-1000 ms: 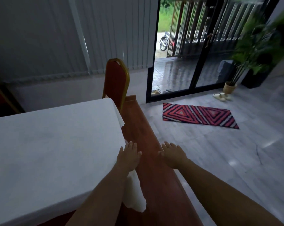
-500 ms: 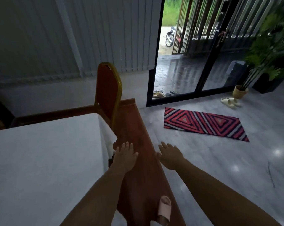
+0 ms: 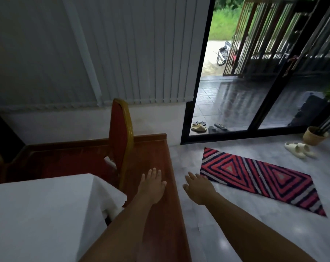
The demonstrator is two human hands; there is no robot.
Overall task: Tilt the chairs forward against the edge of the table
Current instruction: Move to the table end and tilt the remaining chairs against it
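A red chair (image 3: 120,137) with a gold frame stands at the far corner of the table (image 3: 39,214), which wears a white cloth. The chair's back is seen edge-on and rises above the tabletop. My left hand (image 3: 152,186) reaches forward just right of the chair, fingers spread, holding nothing. My right hand (image 3: 198,188) is stretched out beside it over the floor, also empty with fingers apart. Neither hand touches the chair.
A raised red-brown wooden platform (image 3: 160,214) runs beside the table. A red striped rug (image 3: 258,178) lies on the grey tiled floor to the right. Beyond are an open sliding door (image 3: 226,103), sandals (image 3: 298,149) and a potted plant (image 3: 314,137). Vertical blinds cover the back wall.
The view has advanced along the table toward the chair, which now looks nearer and larger. Both hands stay outstretched and empty, now close to the chair's back.
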